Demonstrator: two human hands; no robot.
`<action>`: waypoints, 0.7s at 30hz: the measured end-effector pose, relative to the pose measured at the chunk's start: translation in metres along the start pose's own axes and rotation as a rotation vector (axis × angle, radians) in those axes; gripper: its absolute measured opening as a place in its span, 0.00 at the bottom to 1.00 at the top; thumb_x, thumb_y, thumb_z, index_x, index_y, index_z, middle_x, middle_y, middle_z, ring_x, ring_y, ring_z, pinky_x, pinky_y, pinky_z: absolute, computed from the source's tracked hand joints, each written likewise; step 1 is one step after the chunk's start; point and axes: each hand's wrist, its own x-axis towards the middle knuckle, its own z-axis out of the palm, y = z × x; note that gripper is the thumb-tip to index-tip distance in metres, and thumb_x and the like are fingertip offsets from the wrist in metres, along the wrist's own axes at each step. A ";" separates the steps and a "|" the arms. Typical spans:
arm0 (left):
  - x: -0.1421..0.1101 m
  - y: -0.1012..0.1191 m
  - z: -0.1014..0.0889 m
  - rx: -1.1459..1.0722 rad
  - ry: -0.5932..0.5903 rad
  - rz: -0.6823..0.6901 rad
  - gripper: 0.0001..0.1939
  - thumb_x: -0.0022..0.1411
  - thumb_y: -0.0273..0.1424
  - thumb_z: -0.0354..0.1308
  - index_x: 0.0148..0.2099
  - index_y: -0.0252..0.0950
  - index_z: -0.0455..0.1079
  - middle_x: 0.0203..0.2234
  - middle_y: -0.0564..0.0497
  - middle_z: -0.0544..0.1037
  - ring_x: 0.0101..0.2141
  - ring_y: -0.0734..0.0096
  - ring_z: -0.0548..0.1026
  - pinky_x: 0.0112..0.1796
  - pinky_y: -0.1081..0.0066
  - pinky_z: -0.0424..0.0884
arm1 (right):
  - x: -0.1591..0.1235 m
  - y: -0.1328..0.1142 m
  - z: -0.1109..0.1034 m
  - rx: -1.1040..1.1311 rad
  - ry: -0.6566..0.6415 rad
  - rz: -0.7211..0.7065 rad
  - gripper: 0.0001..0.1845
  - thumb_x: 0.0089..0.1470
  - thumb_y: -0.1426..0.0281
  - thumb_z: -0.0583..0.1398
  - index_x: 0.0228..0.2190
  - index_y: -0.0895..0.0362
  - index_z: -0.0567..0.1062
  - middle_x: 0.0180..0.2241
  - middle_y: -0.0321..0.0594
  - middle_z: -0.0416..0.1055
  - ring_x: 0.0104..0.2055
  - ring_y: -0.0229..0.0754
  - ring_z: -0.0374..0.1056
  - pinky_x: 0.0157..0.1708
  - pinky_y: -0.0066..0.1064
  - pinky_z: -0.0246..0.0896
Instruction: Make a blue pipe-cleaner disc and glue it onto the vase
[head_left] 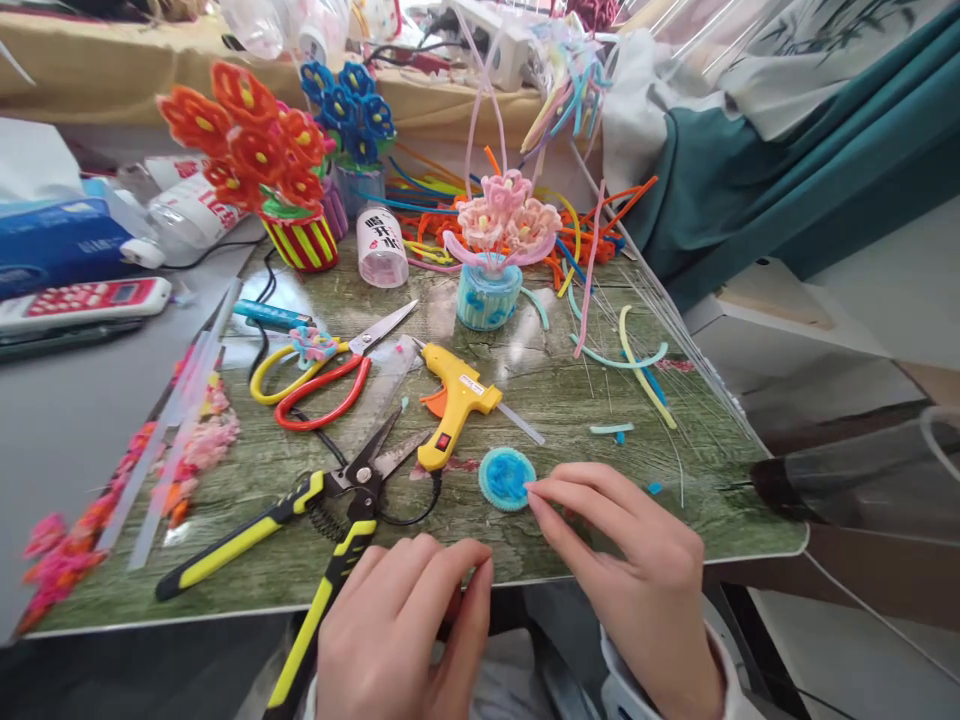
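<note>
A small round blue pipe-cleaner disc [491,490] with a light-blue rim lies near the front edge of the table. My right hand [630,560] has its thumb and fingertips pinched at the disc's right edge. To the left, my left hand [409,625] is curled at the table edge, thumb against the index finger; anything inside that pinch is hidden. Just behind the disc rests a yellow glue gun [457,395] with a clear stick in its back. Pruning shears [360,490] with black and yellow handles lie open beside my left hand.
Scissors [360,375] with red and yellow handles lie behind the shears. A pink flower pot [489,295], an orange flower pot [300,240] and a blue flower bunch [349,105] stand at the back. Thin wires [682,340] line the right edge; glue sticks [176,440] lie left.
</note>
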 end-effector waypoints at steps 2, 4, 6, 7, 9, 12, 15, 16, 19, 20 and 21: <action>0.002 -0.005 0.008 0.041 -0.012 0.022 0.05 0.62 0.25 0.58 0.40 0.40 0.69 0.25 0.58 0.73 0.26 0.75 0.68 0.30 0.72 0.62 | 0.004 0.007 0.002 -0.046 -0.026 -0.002 0.05 0.55 0.79 0.63 0.33 0.59 0.77 0.32 0.38 0.73 0.33 0.34 0.68 0.37 0.25 0.63; 0.003 -0.008 0.013 0.035 -0.027 0.009 0.04 0.61 0.25 0.59 0.38 0.39 0.69 0.26 0.58 0.73 0.26 0.75 0.68 0.31 0.71 0.62 | 0.007 0.012 0.005 -0.090 -0.064 0.002 0.04 0.56 0.78 0.62 0.33 0.58 0.77 0.32 0.37 0.72 0.33 0.35 0.68 0.38 0.26 0.61; 0.005 -0.010 0.017 0.006 -0.056 -0.007 0.05 0.60 0.24 0.59 0.35 0.38 0.67 0.25 0.58 0.73 0.26 0.75 0.68 0.31 0.71 0.61 | 0.009 0.015 0.007 -0.137 -0.116 0.010 0.04 0.57 0.77 0.62 0.33 0.57 0.76 0.33 0.36 0.72 0.33 0.35 0.67 0.37 0.26 0.60; 0.005 -0.011 0.018 -0.005 -0.072 -0.007 0.05 0.60 0.23 0.59 0.35 0.38 0.66 0.25 0.57 0.73 0.26 0.75 0.68 0.30 0.71 0.61 | 0.009 0.016 0.008 -0.161 -0.139 0.002 0.04 0.58 0.76 0.62 0.33 0.57 0.76 0.34 0.36 0.72 0.33 0.34 0.67 0.37 0.26 0.59; 0.005 -0.012 0.020 -0.008 -0.108 0.022 0.05 0.61 0.23 0.58 0.35 0.38 0.67 0.25 0.57 0.73 0.25 0.74 0.67 0.29 0.69 0.60 | 0.010 0.017 0.010 -0.206 -0.168 -0.025 0.04 0.58 0.76 0.61 0.33 0.56 0.75 0.34 0.35 0.72 0.32 0.34 0.66 0.35 0.27 0.57; 0.005 -0.014 0.022 0.001 -0.147 0.099 0.05 0.61 0.23 0.58 0.34 0.38 0.68 0.23 0.57 0.73 0.24 0.73 0.67 0.28 0.68 0.59 | 0.010 0.016 0.010 -0.260 -0.189 -0.052 0.05 0.59 0.76 0.60 0.32 0.56 0.75 0.34 0.35 0.72 0.30 0.35 0.65 0.33 0.28 0.56; 0.005 -0.016 0.024 -0.001 -0.137 0.118 0.05 0.61 0.22 0.58 0.34 0.38 0.69 0.23 0.57 0.74 0.24 0.73 0.67 0.28 0.68 0.60 | 0.011 0.015 0.010 -0.292 -0.211 -0.057 0.06 0.60 0.76 0.59 0.32 0.56 0.76 0.33 0.36 0.72 0.31 0.36 0.65 0.31 0.29 0.54; 0.005 -0.016 0.024 0.004 -0.115 0.109 0.05 0.60 0.22 0.58 0.35 0.38 0.70 0.25 0.56 0.76 0.25 0.73 0.68 0.29 0.68 0.61 | 0.011 0.015 0.010 -0.297 -0.217 -0.056 0.07 0.60 0.76 0.58 0.32 0.56 0.76 0.33 0.36 0.72 0.31 0.37 0.65 0.31 0.30 0.54; 0.004 -0.018 0.026 0.061 -0.059 0.109 0.09 0.59 0.21 0.59 0.42 0.36 0.73 0.35 0.53 0.80 0.33 0.70 0.72 0.37 0.69 0.65 | 0.012 0.015 0.011 -0.302 -0.231 -0.052 0.08 0.60 0.76 0.58 0.32 0.57 0.76 0.32 0.38 0.72 0.30 0.37 0.65 0.30 0.30 0.53; 0.003 -0.019 0.026 0.088 -0.060 0.128 0.12 0.59 0.21 0.59 0.45 0.36 0.74 0.38 0.52 0.80 0.37 0.69 0.72 0.40 0.68 0.65 | 0.012 0.014 0.012 -0.305 -0.234 -0.052 0.08 0.60 0.76 0.57 0.31 0.57 0.77 0.32 0.38 0.72 0.30 0.37 0.65 0.30 0.31 0.52; 0.001 -0.021 0.026 0.116 -0.067 0.154 0.14 0.59 0.22 0.59 0.48 0.36 0.74 0.41 0.52 0.80 0.40 0.67 0.72 0.42 0.67 0.65 | 0.013 0.014 0.012 -0.311 -0.235 -0.053 0.09 0.60 0.76 0.57 0.31 0.58 0.77 0.32 0.39 0.72 0.30 0.38 0.65 0.30 0.31 0.53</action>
